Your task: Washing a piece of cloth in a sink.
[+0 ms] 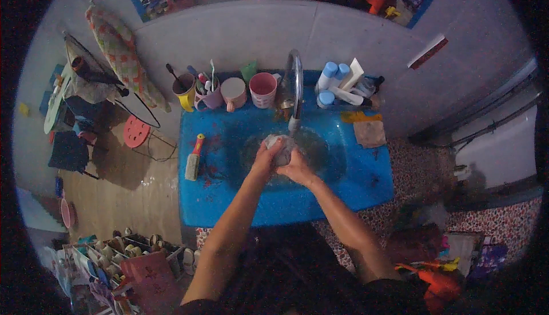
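Observation:
Below the mouth of a curved chrome faucet [297, 83], both my hands hold a pale, rounded object [283, 154] over the basin of a blue sink [343, 201]. My left hand [266, 156] grips it from the left, with the thumb on top. From the right, my right hand [297, 167] presses against it with the thumb pointing up. Its material is too blurred to tell. Greyish water [319, 143] shows in the basin behind and around my hands.
A brush [194, 158] with a pink-and-yellow handle lies on the left rim. Along the back stand several mugs [262, 90], some holding toothbrushes. Blue-capped bottles [328, 75] and tubes crowd the back right, near a square beige pad [369, 134]. A shoe rack [128, 259] is lower left.

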Demonstrator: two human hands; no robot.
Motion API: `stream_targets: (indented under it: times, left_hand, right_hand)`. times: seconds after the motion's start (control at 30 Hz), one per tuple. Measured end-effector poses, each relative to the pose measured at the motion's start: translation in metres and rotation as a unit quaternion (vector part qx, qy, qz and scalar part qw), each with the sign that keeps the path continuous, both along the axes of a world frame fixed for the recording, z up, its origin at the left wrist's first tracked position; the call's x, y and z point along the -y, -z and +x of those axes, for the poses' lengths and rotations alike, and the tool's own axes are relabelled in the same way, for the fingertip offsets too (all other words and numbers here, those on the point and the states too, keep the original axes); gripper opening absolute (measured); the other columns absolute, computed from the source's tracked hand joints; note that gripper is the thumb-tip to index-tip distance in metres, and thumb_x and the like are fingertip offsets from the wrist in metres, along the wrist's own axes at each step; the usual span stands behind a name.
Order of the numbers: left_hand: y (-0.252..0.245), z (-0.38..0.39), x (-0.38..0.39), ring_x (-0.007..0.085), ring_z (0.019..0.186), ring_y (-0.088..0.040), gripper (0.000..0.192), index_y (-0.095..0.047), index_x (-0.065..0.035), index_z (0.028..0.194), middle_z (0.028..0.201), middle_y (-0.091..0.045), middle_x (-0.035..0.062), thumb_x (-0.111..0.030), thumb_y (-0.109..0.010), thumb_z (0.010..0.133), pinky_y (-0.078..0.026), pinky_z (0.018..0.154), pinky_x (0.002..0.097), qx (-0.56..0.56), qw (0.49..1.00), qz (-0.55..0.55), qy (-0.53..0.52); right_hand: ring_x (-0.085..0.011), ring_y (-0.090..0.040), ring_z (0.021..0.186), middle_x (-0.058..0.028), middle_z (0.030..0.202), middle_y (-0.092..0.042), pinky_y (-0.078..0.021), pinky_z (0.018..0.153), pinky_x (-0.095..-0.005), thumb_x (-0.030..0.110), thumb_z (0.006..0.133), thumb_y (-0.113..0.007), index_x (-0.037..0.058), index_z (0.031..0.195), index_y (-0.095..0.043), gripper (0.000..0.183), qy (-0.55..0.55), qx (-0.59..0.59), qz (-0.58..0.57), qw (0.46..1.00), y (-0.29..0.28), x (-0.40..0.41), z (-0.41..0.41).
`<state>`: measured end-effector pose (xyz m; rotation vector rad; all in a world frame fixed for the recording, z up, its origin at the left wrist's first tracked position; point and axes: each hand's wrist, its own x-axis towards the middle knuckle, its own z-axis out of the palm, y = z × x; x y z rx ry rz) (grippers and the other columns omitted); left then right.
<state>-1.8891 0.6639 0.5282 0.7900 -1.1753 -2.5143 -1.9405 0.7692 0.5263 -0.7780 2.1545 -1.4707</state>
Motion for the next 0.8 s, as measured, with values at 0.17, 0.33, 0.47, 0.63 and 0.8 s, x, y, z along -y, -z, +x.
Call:
stream_targets:
  times: [0.17, 0.33, 0.47, 0.63, 0.8]
  left_hand:
    - [0.028, 0.004, 0.012, 0.0217, 0.089, -0.057, 0.029, -0.052, -0.0074, 0.106, 0.098, -0.058, 0.0077, -0.018, -0.056, 0.080, -0.048, 0.076, 0.0335, -0.046, 0.982, 0.175, 0.060]
    - [0.006, -0.003, 0.004, 0.0222, 0.086, -0.058, 0.029, -0.055, -0.0072, 0.101, 0.095, -0.060, 0.0077, -0.027, -0.046, 0.082, -0.048, 0.076, 0.0366, -0.030, 0.976, 0.211, 0.036]
    - [-0.008, 0.001, 0.002, 0.0243, 0.083, -0.059, 0.035, -0.057, -0.0087, 0.100, 0.092, -0.062, 0.0066, -0.036, -0.046, 0.081, -0.048, 0.073, 0.0383, -0.006, 0.964, 0.266, 0.021]
    - [0.007, 0.013, 0.003, 0.0235, 0.081, -0.059, 0.035, -0.058, -0.0091, 0.099, 0.091, -0.062, 0.0066, -0.037, -0.046, 0.081, -0.049, 0.070, 0.0390, 0.002, 0.965, 0.259, 0.028]
    - [0.017, 0.027, 0.008, 0.0235, 0.079, -0.060, 0.034, -0.056, -0.0071, 0.099, 0.091, -0.062, 0.0076, -0.034, -0.047, 0.081, -0.049, 0.069, 0.0388, 0.024, 0.971, 0.236, 0.018]
  right_hand:
    - [-0.0261, -0.051, 0.101, -0.0119, 0.106, -0.054, -0.0411, 0.087, -0.0363, 0.019, 0.062, -0.071, 0.0009, 0.111, -0.049, 0.057, -0.114, -0.094, 0.217, 0.965, -0.040, -0.001, -0.026]
    - [-0.0203, -0.056, 0.084, -0.0086, 0.088, -0.060, -0.0442, 0.076, -0.0314, 0.027, 0.077, -0.062, 0.0022, 0.099, -0.056, 0.033, -0.092, 0.117, -0.061, 0.987, -0.023, 0.002, -0.072]
    - [-0.0127, -0.058, 0.070, -0.0030, 0.072, -0.057, -0.0453, 0.061, -0.0264, 0.024, 0.086, -0.051, 0.0032, 0.089, -0.056, 0.021, 0.068, 0.085, -0.024, 0.994, -0.021, 0.020, -0.111]
    - [-0.0426, -0.053, 0.076, -0.0223, 0.080, -0.056, -0.0410, 0.066, -0.0465, 0.030, 0.087, -0.043, 0.0010, 0.081, -0.053, 0.032, 0.097, -0.215, 0.104, 0.966, -0.009, 0.048, -0.133]
    - [-0.0407, -0.053, 0.076, -0.0212, 0.079, -0.057, -0.0413, 0.066, -0.0463, 0.030, 0.088, -0.042, 0.0026, 0.080, -0.054, 0.030, 0.115, -0.249, 0.105, 0.956, -0.030, 0.062, -0.146]
